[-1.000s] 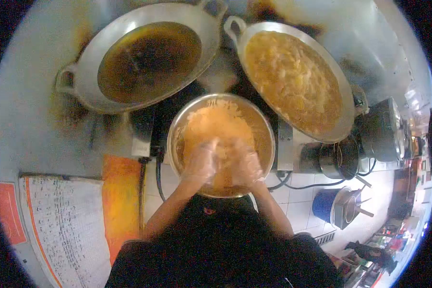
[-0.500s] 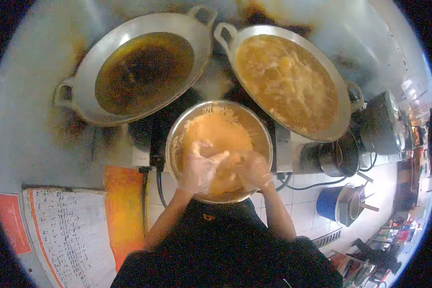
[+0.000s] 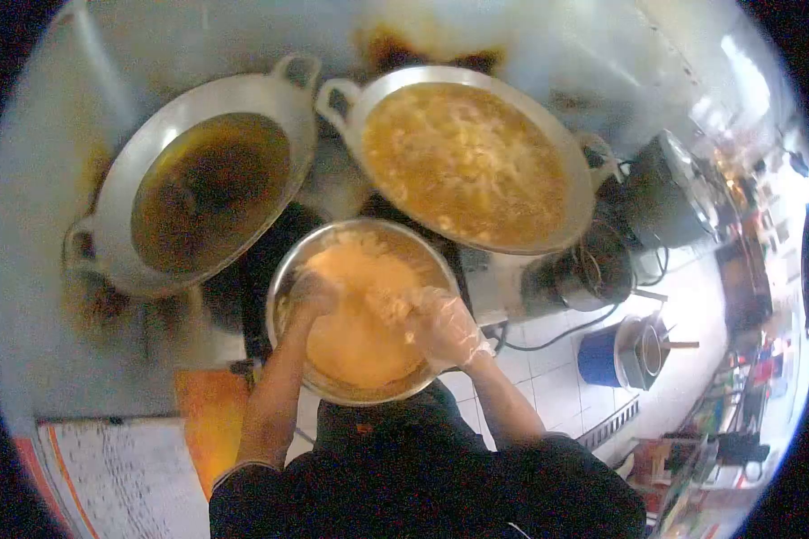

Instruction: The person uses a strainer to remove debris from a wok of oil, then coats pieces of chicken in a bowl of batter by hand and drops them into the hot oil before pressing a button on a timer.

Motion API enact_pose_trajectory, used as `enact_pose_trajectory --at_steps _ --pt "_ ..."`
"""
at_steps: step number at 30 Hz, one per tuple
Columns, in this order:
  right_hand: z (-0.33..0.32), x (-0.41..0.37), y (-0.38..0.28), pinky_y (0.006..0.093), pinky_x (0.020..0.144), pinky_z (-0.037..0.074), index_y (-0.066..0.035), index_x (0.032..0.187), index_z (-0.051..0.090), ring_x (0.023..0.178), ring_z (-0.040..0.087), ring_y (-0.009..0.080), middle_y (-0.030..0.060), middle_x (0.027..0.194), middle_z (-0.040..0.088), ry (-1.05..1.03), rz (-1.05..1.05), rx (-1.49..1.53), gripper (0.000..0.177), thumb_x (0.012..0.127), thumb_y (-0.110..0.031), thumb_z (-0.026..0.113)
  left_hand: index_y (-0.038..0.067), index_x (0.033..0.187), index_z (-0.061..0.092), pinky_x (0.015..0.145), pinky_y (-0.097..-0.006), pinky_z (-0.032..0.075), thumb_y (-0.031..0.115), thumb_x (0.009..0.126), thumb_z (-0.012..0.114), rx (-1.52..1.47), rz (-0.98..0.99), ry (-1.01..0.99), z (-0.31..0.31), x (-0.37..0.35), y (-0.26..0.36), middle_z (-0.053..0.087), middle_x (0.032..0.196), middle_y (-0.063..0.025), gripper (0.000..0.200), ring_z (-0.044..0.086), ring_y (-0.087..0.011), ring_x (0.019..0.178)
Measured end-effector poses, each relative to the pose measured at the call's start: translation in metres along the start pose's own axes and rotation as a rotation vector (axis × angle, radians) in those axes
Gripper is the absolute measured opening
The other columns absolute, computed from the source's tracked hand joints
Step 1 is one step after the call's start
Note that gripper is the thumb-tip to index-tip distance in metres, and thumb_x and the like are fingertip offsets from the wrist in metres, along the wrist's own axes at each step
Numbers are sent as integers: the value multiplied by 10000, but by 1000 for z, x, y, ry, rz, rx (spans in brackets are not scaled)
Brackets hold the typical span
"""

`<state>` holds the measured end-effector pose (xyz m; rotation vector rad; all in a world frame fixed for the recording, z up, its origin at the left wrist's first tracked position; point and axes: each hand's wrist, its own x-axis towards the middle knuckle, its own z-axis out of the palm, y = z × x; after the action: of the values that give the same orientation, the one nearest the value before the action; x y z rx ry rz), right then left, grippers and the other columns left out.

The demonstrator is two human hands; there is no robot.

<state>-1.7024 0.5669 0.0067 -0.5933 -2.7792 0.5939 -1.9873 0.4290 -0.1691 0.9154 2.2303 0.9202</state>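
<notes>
Both your hands are inside the metal bowl, with pale orange flour between and beneath them. Your left hand is blurred, so I can't tell whether it is open or closed. Your right hand, in a clear glove, has bent fingers against a crumbly clump; whether they grip it, I can't tell. The flour looks light, soft and loose; the clump probably breaks under a squeeze, so cup it from below. Gloves may slip on the bowl, best held by its rim. Beyond your right hand, a pan holds bubbling liquid.
</notes>
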Motion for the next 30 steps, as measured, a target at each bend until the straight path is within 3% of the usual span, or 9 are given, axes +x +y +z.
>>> enact_pose_trajectory --at_steps 5,7,12,14,17,20,24,28,30 --pt "-143 13 -54 415 911 547 -57 1105 727 996 695 323 167 1058 735 147 6 237 270 894 -218 680 29 1139 653 821 -438 545 248 940 620 193 102 25 11 0 1 669 1055 -177 299 650 -359 977" --pt "-196 18 -82 383 938 554 -71 1134 740 1030 723 267 154 1106 750 251 305 370 296 863 -186 703 24 1144 654 838 -448 543 245 934 619 216 133 47 18 -9 -2 668 1073 -193 307 648 -379 1003" --pt "-265 51 -52 384 928 557 -82 1145 751 1034 723 283 163 1106 746 477 318 72 304 873 -194 672 12 1157 657 880 -474 536 237 919 618 232 242 141 49 -22 -40 664 1117 -231 330 641 -429 1067" --pt "-274 63 -18 398 928 557 -87 1116 760 1018 721 310 169 1082 747 502 202 -127 287 875 -218 673 8 1163 658 897 -484 533 234 914 617 206 237 137 53 -30 -44 662 1134 -247 339 639 -449 1093" --pt "-273 91 37 405 924 541 -60 1139 747 1038 704 354 206 1106 729 374 228 -197 287 892 -164 645 -21 1120 663 889 -503 527 191 878 646 220 149 47 17 -56 30 665 1080 -267 321 647 -449 1056" --pt "-258 119 94 435 942 532 -52 1131 745 1063 694 368 218 1138 717 133 305 -446 291 897 -192 645 -31 1076 673 887 -515 525 170 863 651 248 37 88 14 -59 62 673 1043 -271 293 655 -445 1030" --pt "-247 121 137 441 947 529 -47 1127 742 1072 686 376 210 1155 713 148 253 -528 273 912 -164 621 -16 1033 687 885 -517 527 187 872 646 271 117 88 30 -54 28 685 1038 -255 262 664 -438 1015" --pt "-265 81 31 432 907 528 -33 1100 725 1028 688 385 220 1081 714 391 242 -384 235 921 -138 614 11 1001 704 881 -500 532 253 871 668 293 365 260 31 -53 1 700 999 -224 278 676 -420 965" --pt "-255 59 -31 427 864 538 -37 1034 730 968 705 370 228 1007 714 484 234 -214 171 917 -120 637 7 1002 710 881 -495 536 271 874 671 279 343 251 17 -66 9 706 996 -224 296 683 -411 960"
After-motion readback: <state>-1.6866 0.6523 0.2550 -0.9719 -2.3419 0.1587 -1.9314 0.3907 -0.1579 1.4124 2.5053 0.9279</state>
